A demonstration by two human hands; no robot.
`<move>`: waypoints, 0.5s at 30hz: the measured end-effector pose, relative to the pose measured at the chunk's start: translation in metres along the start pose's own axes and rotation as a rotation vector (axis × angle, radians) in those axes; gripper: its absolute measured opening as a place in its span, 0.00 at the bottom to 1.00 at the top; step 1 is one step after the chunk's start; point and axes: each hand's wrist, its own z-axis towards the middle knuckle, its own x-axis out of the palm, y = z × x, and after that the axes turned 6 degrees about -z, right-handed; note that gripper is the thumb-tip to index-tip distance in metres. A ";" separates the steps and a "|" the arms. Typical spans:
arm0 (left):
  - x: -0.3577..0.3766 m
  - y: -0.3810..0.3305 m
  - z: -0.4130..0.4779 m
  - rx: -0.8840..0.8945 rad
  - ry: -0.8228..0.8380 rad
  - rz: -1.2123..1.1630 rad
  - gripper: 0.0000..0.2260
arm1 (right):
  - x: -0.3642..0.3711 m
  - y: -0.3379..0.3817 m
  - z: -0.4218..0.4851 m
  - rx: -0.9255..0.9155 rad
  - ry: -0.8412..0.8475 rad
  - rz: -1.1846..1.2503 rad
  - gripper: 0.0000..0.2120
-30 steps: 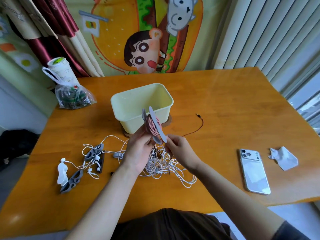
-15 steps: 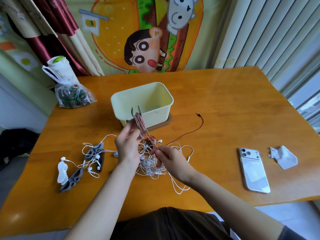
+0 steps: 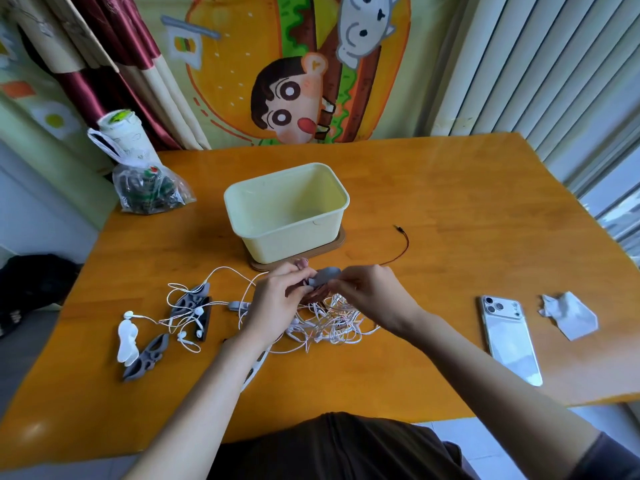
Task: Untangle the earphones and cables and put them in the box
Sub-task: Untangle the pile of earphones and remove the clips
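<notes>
A pale yellow box (image 3: 263, 206) stands on a brown base at the table's middle. Just in front of it, my left hand (image 3: 277, 299) and my right hand (image 3: 367, 292) both pinch a grey cable winder (image 3: 325, 276) wrapped with dark red cable. The cable's free end (image 3: 403, 242) trails right toward its plug. Under my hands lies a tangle of white earphone cables (image 3: 332, 323). More white earbuds (image 3: 187, 318) and grey winders (image 3: 192, 299) lie to the left.
A white phone (image 3: 509, 337) and a crumpled tissue (image 3: 568, 315) lie at the right. A plastic bag (image 3: 145, 188) sits at the back left. A white winder (image 3: 126, 337) and a grey one (image 3: 145, 356) rest near the left edge.
The winder with red cable came down from in front of the box to just above the tangle. My right hand rose from the white cables and now pinches the winder too.
</notes>
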 end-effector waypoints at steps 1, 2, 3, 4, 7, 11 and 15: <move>-0.001 -0.001 0.001 -0.029 0.026 -0.021 0.13 | -0.001 -0.002 0.001 -0.003 -0.019 -0.002 0.11; -0.002 -0.002 0.002 -0.069 0.051 -0.044 0.13 | -0.002 -0.005 0.003 -0.002 -0.036 0.004 0.12; -0.003 -0.003 0.003 -0.116 0.083 -0.074 0.14 | -0.004 -0.007 0.004 0.007 -0.052 0.017 0.12; -0.005 -0.005 0.003 -0.164 0.122 -0.115 0.15 | -0.006 -0.008 0.006 0.017 -0.062 0.039 0.13; -0.011 -0.008 0.002 -0.290 0.223 -0.291 0.17 | -0.010 -0.011 0.010 0.027 -0.055 0.114 0.10; -0.014 -0.010 -0.005 -0.469 0.226 -0.598 0.15 | -0.011 -0.016 0.015 0.020 0.002 0.195 0.07; -0.013 -0.012 -0.007 -0.591 0.171 -0.830 0.15 | -0.006 -0.019 0.017 0.034 0.018 0.253 0.07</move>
